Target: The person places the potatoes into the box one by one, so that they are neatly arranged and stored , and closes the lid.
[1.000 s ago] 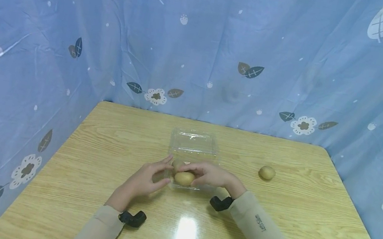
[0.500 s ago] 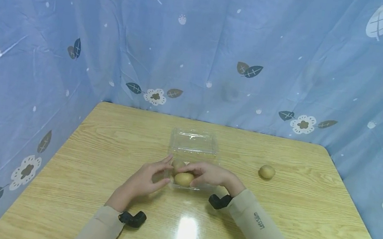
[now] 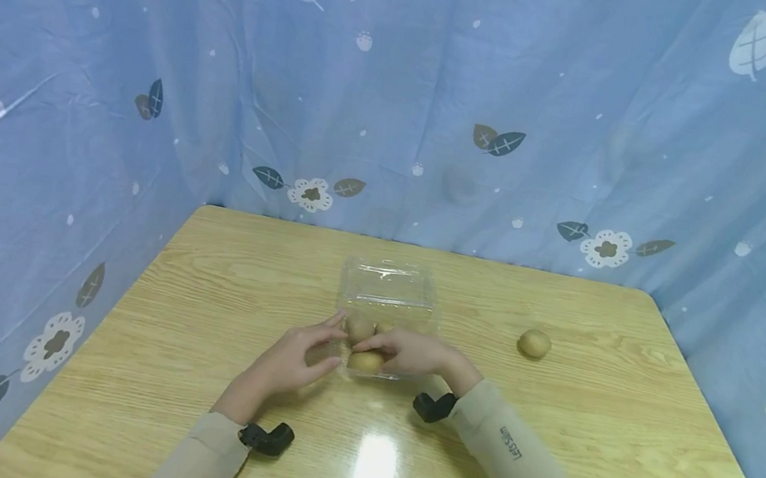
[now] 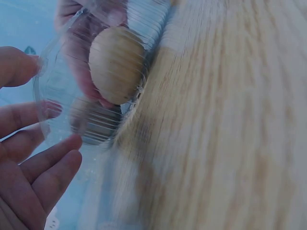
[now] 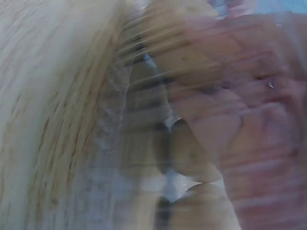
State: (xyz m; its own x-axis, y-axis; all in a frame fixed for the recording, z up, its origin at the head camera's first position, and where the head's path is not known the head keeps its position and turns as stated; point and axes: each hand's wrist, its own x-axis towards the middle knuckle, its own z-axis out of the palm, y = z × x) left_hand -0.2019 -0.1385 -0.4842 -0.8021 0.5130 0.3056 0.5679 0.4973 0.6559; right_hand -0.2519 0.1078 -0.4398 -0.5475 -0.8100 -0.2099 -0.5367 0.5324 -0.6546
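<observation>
A clear plastic clamshell box (image 3: 391,283) stands on the table with its lid raised at the back. My right hand (image 3: 415,353) reaches into its front part and holds a potato (image 3: 366,362), fingertips over the far side and thumb at the right. Behind it lie another potato (image 3: 359,328) and a partly hidden potato (image 3: 384,327). In the right wrist view, blurred, several potatoes (image 5: 192,148) show beneath the palm. My left hand (image 3: 287,358) touches the box's left side with thumb and fingers spread; in the left wrist view its fingertips (image 4: 72,142) meet the clear wall.
A single potato (image 3: 534,344) lies on the wooden table (image 3: 545,452) to the right of the box. Blue patterned curtain (image 3: 408,91) hangs behind the table and along both sides. Each wrist carries a black camera mount (image 3: 268,438).
My right hand has moved slightly down and toward the front of the box with the potato, showing more of the potatoes behind. The left hand stays at the box's left side.
</observation>
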